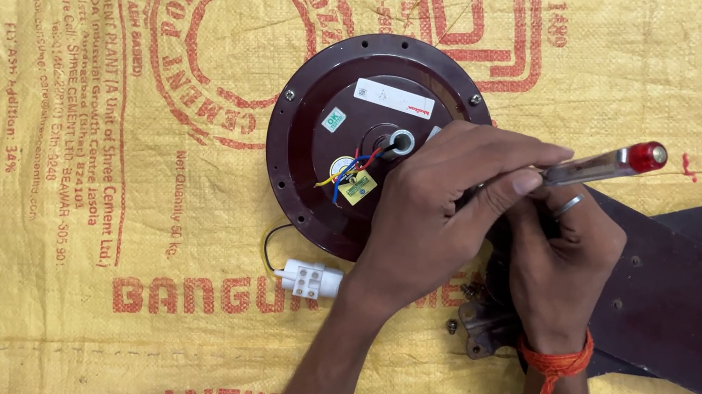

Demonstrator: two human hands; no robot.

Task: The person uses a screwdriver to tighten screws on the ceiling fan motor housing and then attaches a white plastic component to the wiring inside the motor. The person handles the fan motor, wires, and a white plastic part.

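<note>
Loose screw: a small screw (452,325) lies on the yellow woven sack (41,174) at lower centre, just beside a metal bracket (481,328) at the near end of the fan blade.
Connector: a white terminal block (311,279) on a black wire sits just below the motor, unattached to anything else visible.
Right hand (563,261): centre right, fingers curled down over the blade's bracket end; what they pinch is hidden.
Left hand (444,208): centre, fingers clamped on the shaft of a screwdriver (598,167) with a red-tipped handle pointing to the upper right.
Fan blade (696,293): dark brown, reaching in from the right edge, meeting the motor under the hands.
Motor housing (315,125): round, dark brown, upper centre, coloured wires at its hub.
Progress: judging by the loose screw, blade fixing is mid-way; no other blades are visible.
</note>
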